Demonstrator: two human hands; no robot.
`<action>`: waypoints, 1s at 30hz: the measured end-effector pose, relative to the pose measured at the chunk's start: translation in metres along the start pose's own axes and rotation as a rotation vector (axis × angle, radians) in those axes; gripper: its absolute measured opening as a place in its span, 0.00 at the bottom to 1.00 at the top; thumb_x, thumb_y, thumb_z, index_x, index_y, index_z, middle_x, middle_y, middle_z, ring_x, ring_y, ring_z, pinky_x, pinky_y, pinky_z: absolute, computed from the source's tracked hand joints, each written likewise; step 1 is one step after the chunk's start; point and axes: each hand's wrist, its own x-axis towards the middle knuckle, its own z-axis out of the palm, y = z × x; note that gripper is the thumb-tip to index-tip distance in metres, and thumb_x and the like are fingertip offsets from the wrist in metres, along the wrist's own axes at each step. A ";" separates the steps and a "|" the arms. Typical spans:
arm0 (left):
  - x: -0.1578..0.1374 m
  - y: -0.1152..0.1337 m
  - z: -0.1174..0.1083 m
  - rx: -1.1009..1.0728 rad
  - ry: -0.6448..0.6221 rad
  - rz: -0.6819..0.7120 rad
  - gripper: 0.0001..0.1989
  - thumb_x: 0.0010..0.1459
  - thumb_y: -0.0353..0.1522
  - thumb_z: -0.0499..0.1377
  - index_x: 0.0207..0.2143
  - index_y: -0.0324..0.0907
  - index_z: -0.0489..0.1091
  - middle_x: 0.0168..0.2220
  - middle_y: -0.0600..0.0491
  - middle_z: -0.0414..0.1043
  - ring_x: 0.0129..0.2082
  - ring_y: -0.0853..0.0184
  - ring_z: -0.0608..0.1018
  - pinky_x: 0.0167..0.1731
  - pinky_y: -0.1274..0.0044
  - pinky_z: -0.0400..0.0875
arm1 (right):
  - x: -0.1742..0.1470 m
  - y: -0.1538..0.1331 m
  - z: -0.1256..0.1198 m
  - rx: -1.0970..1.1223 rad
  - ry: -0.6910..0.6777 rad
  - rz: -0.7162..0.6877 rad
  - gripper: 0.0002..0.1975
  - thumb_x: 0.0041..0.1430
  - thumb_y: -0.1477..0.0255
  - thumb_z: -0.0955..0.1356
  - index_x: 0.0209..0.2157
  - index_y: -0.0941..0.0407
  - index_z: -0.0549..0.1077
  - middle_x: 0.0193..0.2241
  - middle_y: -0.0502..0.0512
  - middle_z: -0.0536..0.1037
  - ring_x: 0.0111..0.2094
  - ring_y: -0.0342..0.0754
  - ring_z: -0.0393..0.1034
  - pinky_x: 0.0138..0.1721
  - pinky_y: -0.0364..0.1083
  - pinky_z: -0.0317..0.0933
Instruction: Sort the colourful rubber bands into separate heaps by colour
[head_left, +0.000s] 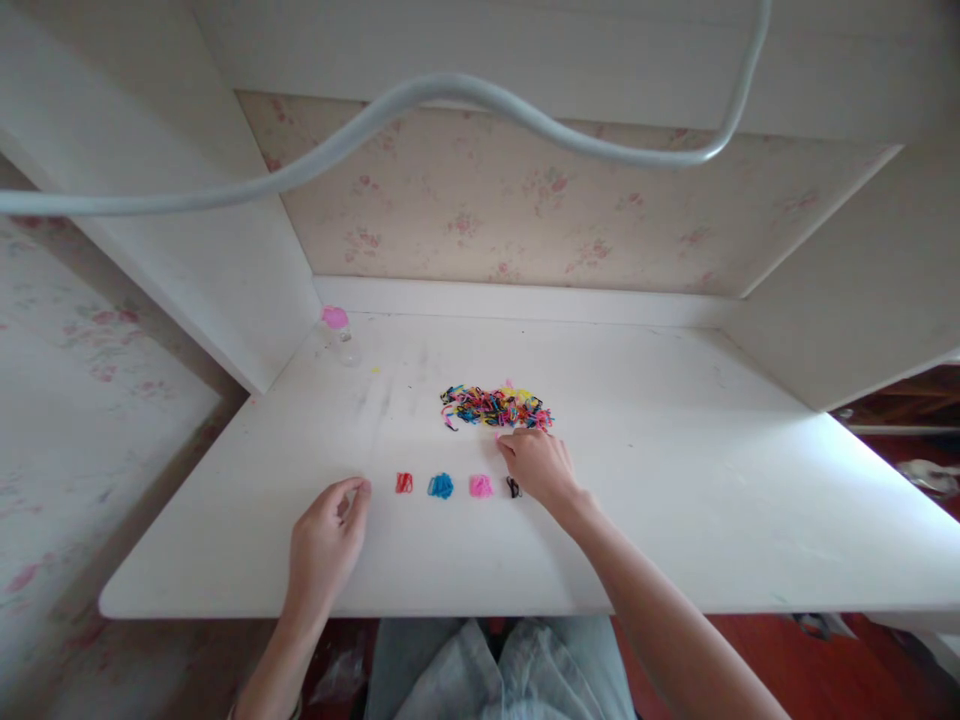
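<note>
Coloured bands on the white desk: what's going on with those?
A person's right hand is at the near edge of a mixed heap of bands; whether it grips one is unclear. The left hand is just left of a red pile. Rightward from that lie a blue pile, a pink pile and a black pile.

Readable text: none on any surface in view.
White rectangular desk top [697, 450]: no legible lettering or numbers; grey smudges form no characters.
Cream wallpaper with pink floral print [480, 230]: flower motifs only, no wording.
White curved cable [465, 88]: no legible marking.
Small clear container at the left rear [346, 349]: too small and blurred to tell whether it carries a label.
</note>
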 end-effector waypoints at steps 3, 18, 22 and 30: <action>0.001 0.001 0.001 0.005 -0.023 -0.008 0.19 0.58 0.46 0.50 0.39 0.43 0.73 0.33 0.53 0.77 0.33 0.68 0.77 0.35 0.80 0.68 | 0.001 -0.001 0.002 -0.022 0.024 -0.036 0.17 0.67 0.69 0.58 0.34 0.53 0.76 0.35 0.54 0.77 0.35 0.47 0.71 0.31 0.42 0.54; 0.002 0.007 -0.001 0.079 -0.103 -0.046 0.19 0.59 0.45 0.49 0.42 0.46 0.72 0.34 0.54 0.76 0.35 0.67 0.77 0.35 0.79 0.65 | -0.064 -0.023 0.008 0.188 0.187 -0.209 0.14 0.67 0.72 0.57 0.38 0.53 0.74 0.30 0.51 0.75 0.32 0.43 0.67 0.34 0.41 0.51; 0.002 0.007 -0.002 0.074 -0.096 -0.024 0.19 0.59 0.44 0.49 0.42 0.45 0.72 0.35 0.54 0.76 0.35 0.68 0.76 0.35 0.79 0.65 | -0.063 -0.027 0.013 0.163 0.191 -0.228 0.14 0.67 0.72 0.57 0.36 0.53 0.74 0.29 0.51 0.75 0.32 0.43 0.67 0.32 0.41 0.50; 0.003 0.004 0.002 0.067 -0.074 -0.016 0.18 0.59 0.45 0.50 0.41 0.46 0.73 0.35 0.54 0.77 0.35 0.68 0.77 0.35 0.79 0.66 | -0.066 -0.025 0.011 0.215 0.233 -0.253 0.12 0.65 0.73 0.60 0.35 0.52 0.75 0.27 0.49 0.74 0.30 0.42 0.67 0.32 0.42 0.50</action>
